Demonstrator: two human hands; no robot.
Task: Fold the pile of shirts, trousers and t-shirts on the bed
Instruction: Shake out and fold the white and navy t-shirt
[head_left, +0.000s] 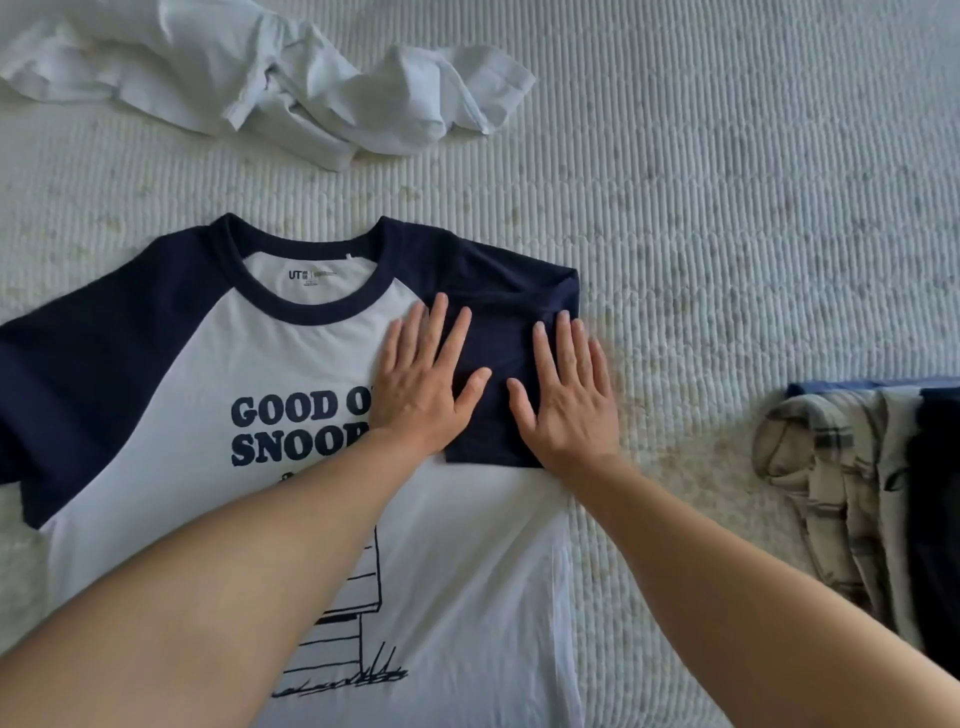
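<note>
Left hand (423, 376) and right hand (569, 395): both flat, fingers spread, palms pressed side by side on the folded-in navy sleeve (511, 364) of the t-shirt (457, 545). The t-shirt lies face up on the bed (727, 208), a white ribbed cover. Body white, collar and sleeves navy, navy lettering and a line drawing on the chest. Other sleeve lies open. Crumpled white garment (291, 78) beyond; plaid shirt (831, 478) at right, apart

Ribbed off-white bed cover (727, 182) fills view, faint yellowish speckling, soft even daylight.
</note>
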